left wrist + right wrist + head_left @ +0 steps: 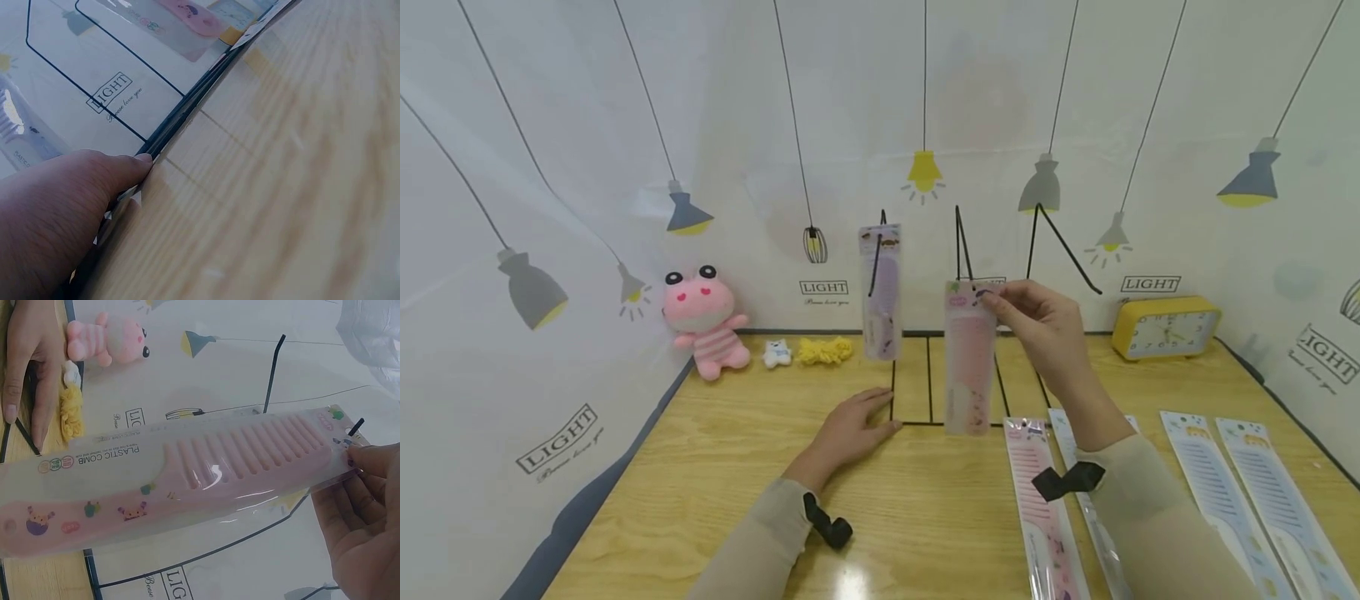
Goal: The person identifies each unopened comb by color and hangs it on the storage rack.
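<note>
My right hand (1048, 329) pinches the top corner of a packaged pink comb (972, 358), which hangs upright. In the right wrist view, a black hook tip (357, 427) pokes through the hole at the top of the package. The hook belongs to a black wire rack (929, 379) standing on the table. At the rack's front left corner, my left hand (850, 433) rests with fingers extended, thumb touching the base wire. A packaged purple comb (880, 287) hangs on the left hook. The right hook (1070, 250) carries no package.
Several packaged combs lie at the right, including a pink one (1037, 500) and a blue one (1273, 500). Along the back stand a pink plush toy (715, 325), a small white bear figure (777, 353), a yellow bundle (825, 351) and a yellow clock (1167, 327).
</note>
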A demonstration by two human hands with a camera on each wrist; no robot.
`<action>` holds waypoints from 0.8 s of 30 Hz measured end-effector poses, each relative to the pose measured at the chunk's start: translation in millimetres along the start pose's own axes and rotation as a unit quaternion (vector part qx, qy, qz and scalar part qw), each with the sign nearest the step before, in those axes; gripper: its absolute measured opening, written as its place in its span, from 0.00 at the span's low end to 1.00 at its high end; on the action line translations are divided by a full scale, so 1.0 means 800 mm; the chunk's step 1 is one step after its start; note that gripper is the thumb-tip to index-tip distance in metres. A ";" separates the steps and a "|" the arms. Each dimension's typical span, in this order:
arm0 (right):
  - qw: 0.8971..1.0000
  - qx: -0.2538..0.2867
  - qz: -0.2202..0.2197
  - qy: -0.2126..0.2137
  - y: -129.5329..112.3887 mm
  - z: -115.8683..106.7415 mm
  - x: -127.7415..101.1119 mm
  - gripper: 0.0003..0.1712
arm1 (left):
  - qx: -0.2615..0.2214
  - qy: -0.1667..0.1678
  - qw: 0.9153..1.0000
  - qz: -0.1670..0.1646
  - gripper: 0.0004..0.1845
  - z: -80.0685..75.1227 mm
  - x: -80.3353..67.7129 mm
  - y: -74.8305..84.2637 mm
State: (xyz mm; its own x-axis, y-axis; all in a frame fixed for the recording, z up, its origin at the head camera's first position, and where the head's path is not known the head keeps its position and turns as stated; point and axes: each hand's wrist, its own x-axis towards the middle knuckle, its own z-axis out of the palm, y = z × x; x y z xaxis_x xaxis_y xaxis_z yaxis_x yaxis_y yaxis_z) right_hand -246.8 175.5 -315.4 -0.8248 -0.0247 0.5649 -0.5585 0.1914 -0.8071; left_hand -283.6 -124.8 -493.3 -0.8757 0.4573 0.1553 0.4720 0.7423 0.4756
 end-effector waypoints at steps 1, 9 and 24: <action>1.000 -0.001 0.000 0.000 0.001 0.001 0.002 0.15 | -0.001 0.001 1.000 0.000 0.35 -0.001 0.000 0.001; 1.000 -0.011 -0.004 -0.002 0.012 0.002 0.026 0.16 | -0.002 0.005 1.000 -0.005 0.35 -0.006 0.000 0.004; 0.998 -0.045 0.033 0.015 0.040 0.008 0.077 0.21 | -0.007 -0.001 1.000 0.000 0.34 -0.004 -0.002 0.004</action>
State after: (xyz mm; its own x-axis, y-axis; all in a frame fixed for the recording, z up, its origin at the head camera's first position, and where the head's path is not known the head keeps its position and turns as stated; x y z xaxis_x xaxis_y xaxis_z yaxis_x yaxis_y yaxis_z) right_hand -316.0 173.4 -307.4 -0.8561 0.0208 0.5163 -0.4911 0.2783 -0.8255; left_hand -280.9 -124.4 -489.3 -0.8758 0.4576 0.1535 0.4699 0.7360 0.4874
